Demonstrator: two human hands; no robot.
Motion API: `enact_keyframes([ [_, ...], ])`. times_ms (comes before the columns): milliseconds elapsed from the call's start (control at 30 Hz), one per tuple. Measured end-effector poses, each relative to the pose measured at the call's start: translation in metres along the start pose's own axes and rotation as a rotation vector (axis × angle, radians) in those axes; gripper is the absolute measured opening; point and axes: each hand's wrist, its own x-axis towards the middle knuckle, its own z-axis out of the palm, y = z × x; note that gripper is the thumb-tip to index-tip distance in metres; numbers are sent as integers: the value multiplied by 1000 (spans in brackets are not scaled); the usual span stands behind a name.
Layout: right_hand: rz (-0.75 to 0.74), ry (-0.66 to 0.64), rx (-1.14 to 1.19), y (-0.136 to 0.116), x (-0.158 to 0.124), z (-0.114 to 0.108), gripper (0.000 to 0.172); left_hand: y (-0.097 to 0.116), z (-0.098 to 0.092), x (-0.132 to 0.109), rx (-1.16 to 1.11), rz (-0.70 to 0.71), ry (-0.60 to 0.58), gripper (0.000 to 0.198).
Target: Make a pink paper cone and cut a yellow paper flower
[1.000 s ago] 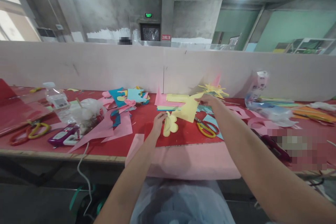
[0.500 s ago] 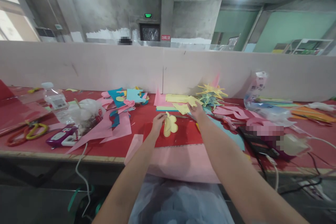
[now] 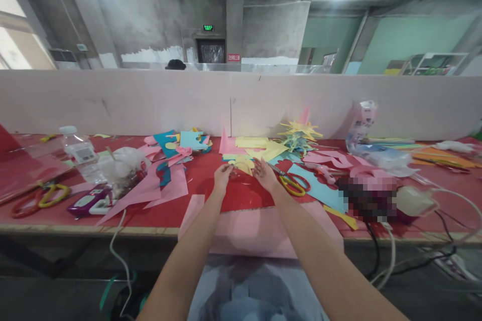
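Observation:
Over the red sheet (image 3: pixel 246 198) in the middle of the table, both my hands are at a yellow paper flower (image 3: pixel 244 164). My left hand (image 3: pixel 223 176) has its fingers closed at the flower's left side, holding its edge. My right hand (image 3: pixel 264 172) is at the flower's right side with fingers curved; its fingertips are too small to tell whether they grip. Scissors with red and yellow handles (image 3: pixel 295 184) lie just right of my right hand. Behind my hands are yellow paper pieces (image 3: pixel 269 151).
Pink and blue scraps (image 3: pixel 171 148), a bottle (image 3: pixel 78 146), a purple device (image 3: pixel 89 200) and more scissors (image 3: pixel 52 194) lie left. Plastic bags (image 3: pixel 387 158) and cables are right. A pale partition (image 3: pixel 169 103) stands behind; the top of a person's head (image 3: pixel 175 64) shows beyond it.
My right hand has left the yellow scraps at the back and come down beside the flower. The flower is now between both hands, raised slightly further back. The scissors on the right are now uncovered.

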Motion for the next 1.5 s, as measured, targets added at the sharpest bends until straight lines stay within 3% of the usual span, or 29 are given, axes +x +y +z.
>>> enact_keyframes([
  [367,-123,33,1,18,2,12,36,-5,-6,3,-59,3,20,20],
  [667,-163,74,-80,27,5,9,33,-7,-1,4,32,37,-22,21],
  [1033,-155,91,-36,20,-4,8,43,-1,-2,-6,107,63,-81,17],
  [1267,-129,-7,-87,17,-17,6,28,-4,-1,-5,82,49,-75,15],
  [1500,-191,10,-164,19,-15,6,26,-4,0,-3,30,42,-93,22],
])
